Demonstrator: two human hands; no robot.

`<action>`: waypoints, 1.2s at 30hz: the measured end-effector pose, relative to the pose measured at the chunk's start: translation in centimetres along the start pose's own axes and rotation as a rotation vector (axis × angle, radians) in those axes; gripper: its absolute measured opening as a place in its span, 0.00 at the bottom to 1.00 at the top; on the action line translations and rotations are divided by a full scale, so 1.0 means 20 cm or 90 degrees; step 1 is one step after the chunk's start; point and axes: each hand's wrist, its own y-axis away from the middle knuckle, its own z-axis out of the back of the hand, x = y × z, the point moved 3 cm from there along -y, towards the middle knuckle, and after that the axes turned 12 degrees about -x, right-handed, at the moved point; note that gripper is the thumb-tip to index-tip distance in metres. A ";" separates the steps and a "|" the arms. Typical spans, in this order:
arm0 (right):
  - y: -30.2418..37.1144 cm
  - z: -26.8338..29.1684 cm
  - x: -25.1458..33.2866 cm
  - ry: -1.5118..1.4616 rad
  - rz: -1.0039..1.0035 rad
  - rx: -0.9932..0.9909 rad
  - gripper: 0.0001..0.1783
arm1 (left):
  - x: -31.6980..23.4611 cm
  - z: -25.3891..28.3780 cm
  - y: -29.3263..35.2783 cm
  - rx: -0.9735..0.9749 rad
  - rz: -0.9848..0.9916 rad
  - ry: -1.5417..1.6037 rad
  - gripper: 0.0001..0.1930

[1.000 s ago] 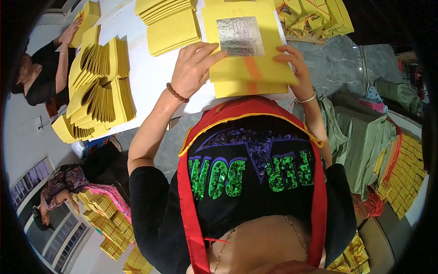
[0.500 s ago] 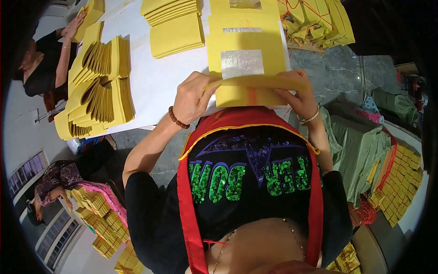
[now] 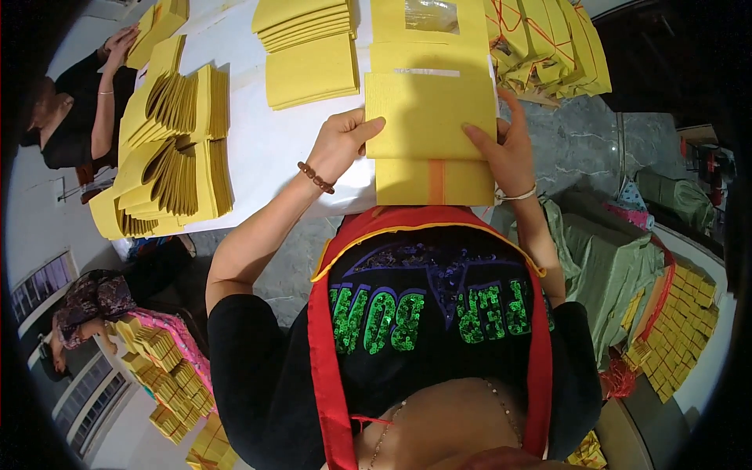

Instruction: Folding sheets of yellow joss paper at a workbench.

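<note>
A flat, folded bundle of yellow paper [image 3: 427, 117] lies between my hands at the table's near edge. Its left edge is pinched by my left hand [image 3: 338, 142], thumb on top, and a brown bead bracelet circles that wrist. At the right edge, my right hand [image 3: 511, 157] grips the bundle with its thumb across the face and fingers along the side. Under it shows a yellow paper [image 3: 403, 184] with an orange stripe. Beyond lies another yellow sheet with a silver foil patch [image 3: 431, 16], while a second foil patch is mostly covered by the bundle.
Yellow paper stacks [image 3: 313, 70] stand beyond my left hand, and fanned folded bundles [image 3: 172, 176] line the white table's [image 3: 251, 149] left side. Red-tied yellow packs [image 3: 548, 47] sit at the far right. At left another person's hands [image 3: 120, 43] touch a yellow stack. Green wrapped bales [image 3: 599, 258] stand at right.
The bundle, earlier held curved and nearly edge-on, now lies flat and covers the nearer foil patch. Both hands stay at its sides, and my right thumb has come onto its face.
</note>
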 end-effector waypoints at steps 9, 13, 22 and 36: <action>-0.03 -0.02 -0.08 0.121 0.111 -0.068 0.21 | -0.03 -0.01 -0.01 -0.015 0.084 0.010 0.11; 0.00 -0.02 -0.05 0.159 0.117 -0.081 0.18 | 0.01 -0.01 -0.01 -0.030 0.091 0.025 0.10; 0.01 -0.04 -0.03 0.212 0.138 -0.097 0.17 | -0.27 -0.08 0.08 -0.301 -0.579 -0.437 0.19; 0.08 -0.07 0.17 0.631 0.547 -0.075 0.24 | -0.09 -0.38 0.00 -0.018 -0.671 -0.694 0.30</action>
